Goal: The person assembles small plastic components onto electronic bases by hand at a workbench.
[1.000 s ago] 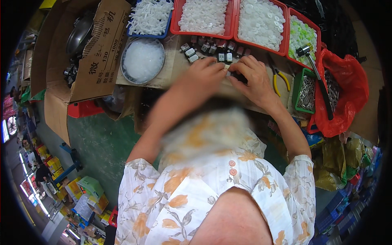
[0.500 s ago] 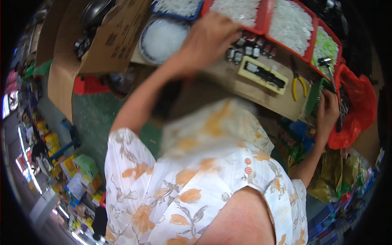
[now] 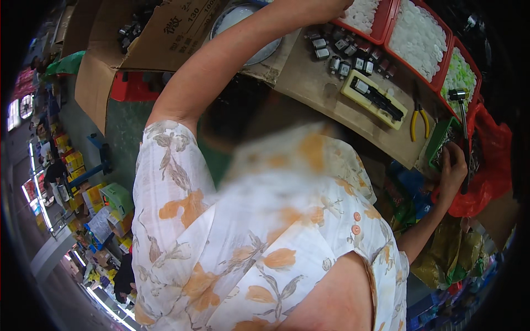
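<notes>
My left hand (image 3: 323, 10) reaches over the near end of a red tray (image 3: 381, 34) of small white plastic pieces; the upper edge cuts it off, so its grip is unclear. Off to the right, my right hand (image 3: 454, 164) has its fingers bent into a small green tray (image 3: 434, 139) of tiny metal parts. What those fingertips pinch is too small to make out. Between the hands, a pale yellow holder (image 3: 366, 106) lies on the bench with a black part and a small silver motor (image 3: 361, 86) in it. Several more small motors (image 3: 334, 63) stand behind it.
Yellow-handled pliers (image 3: 420, 124) lie beside the holder. A metal-headed tool with a long shaft (image 3: 464, 118) leans by the green tray, against a red plastic bag (image 3: 492, 144). More red trays hold white discs (image 3: 419, 41) and green pieces (image 3: 459, 73). A cardboard box (image 3: 152, 47) stands left.
My left hand has moved up and away, from beside the motors to over the red tray. My right hand stays at the green tray. The whole view has shifted.
</notes>
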Tool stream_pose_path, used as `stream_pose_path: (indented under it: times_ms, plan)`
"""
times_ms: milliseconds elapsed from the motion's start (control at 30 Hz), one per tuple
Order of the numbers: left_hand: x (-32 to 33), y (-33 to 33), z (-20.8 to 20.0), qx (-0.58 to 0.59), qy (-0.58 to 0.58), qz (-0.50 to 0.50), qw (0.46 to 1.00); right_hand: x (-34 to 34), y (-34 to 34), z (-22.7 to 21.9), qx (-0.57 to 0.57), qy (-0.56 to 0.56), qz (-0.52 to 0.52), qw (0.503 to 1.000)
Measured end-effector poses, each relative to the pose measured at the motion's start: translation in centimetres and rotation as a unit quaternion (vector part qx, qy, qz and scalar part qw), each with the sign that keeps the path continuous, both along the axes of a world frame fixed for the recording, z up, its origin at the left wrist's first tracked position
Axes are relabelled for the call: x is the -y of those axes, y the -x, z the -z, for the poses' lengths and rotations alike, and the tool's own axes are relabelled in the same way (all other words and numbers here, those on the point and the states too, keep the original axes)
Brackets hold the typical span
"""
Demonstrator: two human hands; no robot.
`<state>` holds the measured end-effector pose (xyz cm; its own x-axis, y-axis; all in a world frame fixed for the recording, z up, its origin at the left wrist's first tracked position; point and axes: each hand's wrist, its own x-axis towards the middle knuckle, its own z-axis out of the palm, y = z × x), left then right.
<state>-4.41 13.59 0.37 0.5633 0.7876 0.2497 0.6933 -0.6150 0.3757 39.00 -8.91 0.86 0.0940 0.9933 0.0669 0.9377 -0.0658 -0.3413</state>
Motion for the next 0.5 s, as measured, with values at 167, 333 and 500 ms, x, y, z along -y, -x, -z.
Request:
stream_pose_path:
  times_ms: [167,333,500]
  plan:
    - [0.2,0.3,-0.8,0.049,-0.015,0.01,0.999,0.4,-1.3,-0.2,-0.059,-0.01,0.053,0.997]
    - [2.6,-0.2,-0.9,0.159,0.024,0.038,0.986,-0.7,3.2,-1.2,-0.146,-0.131,0.061,0.979]
    - [7.9,-3.3,-1.0,0.374,0.426,0.047,0.823,-4.1,13.3,-2.7,-0.471,-0.156,-0.006,0.868]
